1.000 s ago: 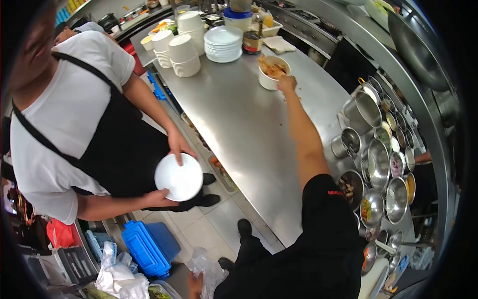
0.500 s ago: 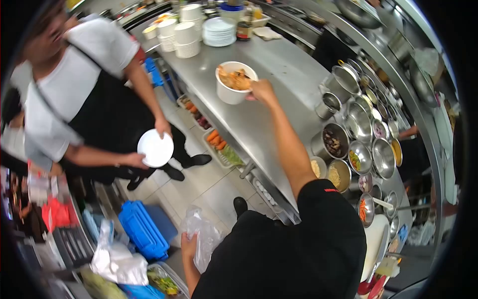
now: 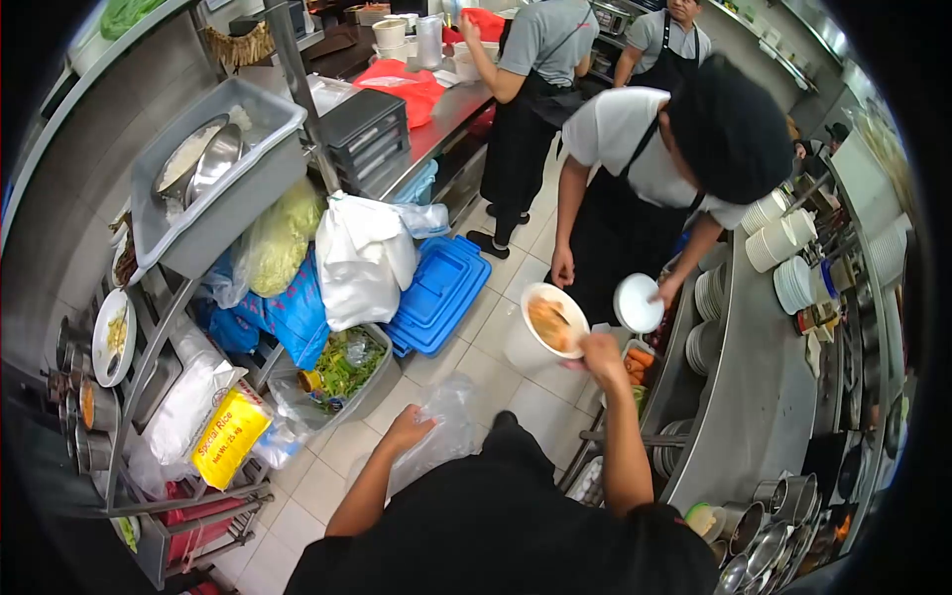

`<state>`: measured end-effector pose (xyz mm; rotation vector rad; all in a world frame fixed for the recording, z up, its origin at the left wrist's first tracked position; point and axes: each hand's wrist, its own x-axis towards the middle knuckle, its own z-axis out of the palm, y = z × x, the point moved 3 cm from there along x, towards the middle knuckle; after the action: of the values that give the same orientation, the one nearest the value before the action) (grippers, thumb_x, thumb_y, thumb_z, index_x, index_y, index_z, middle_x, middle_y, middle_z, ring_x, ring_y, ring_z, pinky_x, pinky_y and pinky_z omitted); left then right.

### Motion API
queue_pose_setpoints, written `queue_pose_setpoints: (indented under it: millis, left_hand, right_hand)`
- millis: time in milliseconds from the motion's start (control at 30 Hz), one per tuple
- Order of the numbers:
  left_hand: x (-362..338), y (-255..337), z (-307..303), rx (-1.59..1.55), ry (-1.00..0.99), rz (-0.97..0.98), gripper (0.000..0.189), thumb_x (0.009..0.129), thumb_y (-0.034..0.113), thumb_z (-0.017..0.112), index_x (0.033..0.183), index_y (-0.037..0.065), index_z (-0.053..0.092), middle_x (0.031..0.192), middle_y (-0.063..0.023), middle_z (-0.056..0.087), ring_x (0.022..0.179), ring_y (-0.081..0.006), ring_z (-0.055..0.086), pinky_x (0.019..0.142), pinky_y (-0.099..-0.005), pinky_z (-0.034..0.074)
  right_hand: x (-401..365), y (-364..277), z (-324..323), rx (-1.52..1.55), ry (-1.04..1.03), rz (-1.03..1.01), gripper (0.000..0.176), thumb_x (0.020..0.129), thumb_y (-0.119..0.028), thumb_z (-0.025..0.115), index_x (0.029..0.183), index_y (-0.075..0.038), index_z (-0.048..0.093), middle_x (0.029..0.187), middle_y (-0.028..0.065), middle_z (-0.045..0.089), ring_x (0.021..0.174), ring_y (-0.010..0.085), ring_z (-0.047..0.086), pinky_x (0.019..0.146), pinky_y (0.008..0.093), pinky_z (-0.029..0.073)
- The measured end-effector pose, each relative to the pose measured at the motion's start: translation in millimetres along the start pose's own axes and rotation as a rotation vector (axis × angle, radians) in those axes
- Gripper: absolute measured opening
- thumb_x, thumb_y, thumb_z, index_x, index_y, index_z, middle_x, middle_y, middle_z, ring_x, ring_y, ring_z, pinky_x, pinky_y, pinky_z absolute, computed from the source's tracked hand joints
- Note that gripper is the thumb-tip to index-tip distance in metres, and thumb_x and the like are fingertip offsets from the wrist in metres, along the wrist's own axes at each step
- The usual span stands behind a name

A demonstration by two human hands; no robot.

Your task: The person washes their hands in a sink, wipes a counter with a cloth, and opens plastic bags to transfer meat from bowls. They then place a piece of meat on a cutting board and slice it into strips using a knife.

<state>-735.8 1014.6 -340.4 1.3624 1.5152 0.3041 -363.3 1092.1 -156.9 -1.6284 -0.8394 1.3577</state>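
White round tub [image 3: 543, 327] of orange-brown food held up over the tiled floor

Far to the left of the tub, a grey plastic bin [image 3: 223, 203] with metal bowls in it sits on a steel rack. A yellow rice sack [image 3: 230, 436] leans at the foot of the rack, lower down. Closer to the tub on the same side, bulging white bags [image 3: 362, 260] rest beside a stack of blue plastic crates [image 3: 441, 293].

Below and to the left of the tub, the person's left hand [image 3: 409, 429] has its grip closed on a crumpled clear plastic bag [image 3: 448, 428]. The bag hangs above the floor tiles.

The tub itself is in the air, off the worktop and tilted a little toward the camera. The right hand [image 3: 598, 352] has its grip clamped on the lower right rim of the tub, with the arm stretched forward.

Just to the right of the tub, a co-worker in a white shirt and black apron bends forward, holding a round white plate [image 3: 638, 302] in one hand. Farther right of the tub runs the stainless steel worktop [image 3: 759, 397]. Stacks of white dishes [image 3: 793, 283] stand at its far end and shiny metal bowls [image 3: 769, 540] at its near end.
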Motion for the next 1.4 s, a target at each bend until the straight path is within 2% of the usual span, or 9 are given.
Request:
queue_pose_setpoints:
  millis: [233,400,800,867,933,1000,1200,1267,1400]
  left_hand:
    - [-26,-103,-34,-0.274,0.396,-0.019,0.044,0.082,0.027,0.068,0.108,-0.005,0.053,0.099,-0.0159,0.063,0.091,-0.0228,0.06,0.08,-0.0343,0.048]
    - [-80,-94,-61,-0.394,0.515,-0.373,0.038,0.084,0.023,0.066,0.105,-0.006,0.054,0.095,-0.0166,0.064,0.085,-0.0215,0.061,0.074,-0.033,0.049]
    - [-13,-80,-112,-0.574,0.648,-0.51,0.036,0.084,0.021,0.065,0.106,-0.005,0.054,0.095,-0.0164,0.065,0.084,-0.0206,0.062,0.072,-0.0327,0.049]
    - [-2,-66,-125,-0.545,0.677,-0.491,0.037,0.083,0.021,0.066,0.107,-0.005,0.054,0.095,-0.0163,0.065,0.083,-0.0211,0.063,0.072,-0.0332,0.049]
    - [0,-41,-140,-0.46,0.599,-0.583,0.038,0.082,0.023,0.067,0.107,-0.004,0.055,0.093,-0.0154,0.066,0.081,-0.0219,0.063,0.072,-0.0339,0.05]
    - [1,-54,-140,-0.479,0.634,-0.562,0.039,0.082,0.024,0.068,0.105,-0.004,0.056,0.091,-0.0154,0.066,0.079,-0.0219,0.063,0.071,-0.034,0.05]
    - [-39,-65,-128,-0.522,0.775,-0.542,0.034,0.081,0.024,0.07,0.097,-0.003,0.055,0.086,-0.0117,0.064,0.077,-0.0169,0.059,0.068,-0.0325,0.049]
    - [-62,-72,-122,-0.581,0.834,-0.539,0.032,0.082,0.02,0.067,0.101,-0.003,0.055,0.089,-0.0136,0.064,0.082,-0.0197,0.06,0.071,-0.0342,0.049]
    - [-138,-69,-134,-0.578,0.979,-0.396,0.032,0.085,0.017,0.059,0.11,-0.004,0.057,0.099,-0.0158,0.064,0.093,-0.0221,0.059,0.081,-0.0372,0.048]
  right_hand:
    - [229,-66,144,-0.022,-0.001,-0.235,0.032,0.085,-0.009,0.04,0.085,0.017,0.06,0.072,0.0238,0.065,0.057,0.0272,0.067,0.051,0.0299,0.055]
    - [366,-160,197,-0.178,0.225,-0.261,0.031,0.085,-0.013,0.049,0.08,0.015,0.061,0.07,0.0197,0.064,0.054,0.0252,0.066,0.046,0.0311,0.054]
    - [656,-266,260,-0.4,0.649,-0.109,0.029,0.083,-0.024,0.058,0.09,0.003,0.069,0.092,0.0207,0.068,0.088,0.03,0.068,0.07,0.0378,0.056]
    - [646,-298,268,-1.189,0.387,-0.332,0.029,0.083,-0.023,0.058,0.092,0.003,0.068,0.094,0.0201,0.068,0.087,0.0295,0.068,0.07,0.0372,0.056]
    - [659,-308,280,-1.485,0.25,-0.578,0.035,0.087,-0.03,0.055,0.096,0.002,0.066,0.086,0.0191,0.068,0.082,0.0294,0.068,0.066,0.0394,0.056]
    - [658,-310,284,-0.108,0.324,-0.161,0.046,0.09,-0.039,0.051,0.101,0.004,0.061,0.079,0.0171,0.066,0.075,0.0278,0.067,0.057,0.039,0.056]
    - [448,-331,265,0.653,0.304,-0.959,0.024,0.096,-0.023,0.043,0.08,-0.006,0.048,0.071,0.0027,0.046,0.057,0.0129,0.048,0.044,0.0237,0.039]
    - [331,-315,278,0.85,0.029,-0.968,0.022,0.096,-0.017,0.043,0.076,-0.011,0.041,0.067,-0.0022,0.036,0.054,0.0069,0.033,0.045,0.0197,0.029]
    - [138,-240,369,0.629,-0.837,-0.828,0.029,0.1,-0.03,0.038,0.081,-0.009,0.041,0.069,0.0027,0.04,0.054,0.0095,0.036,0.044,0.0205,0.031]
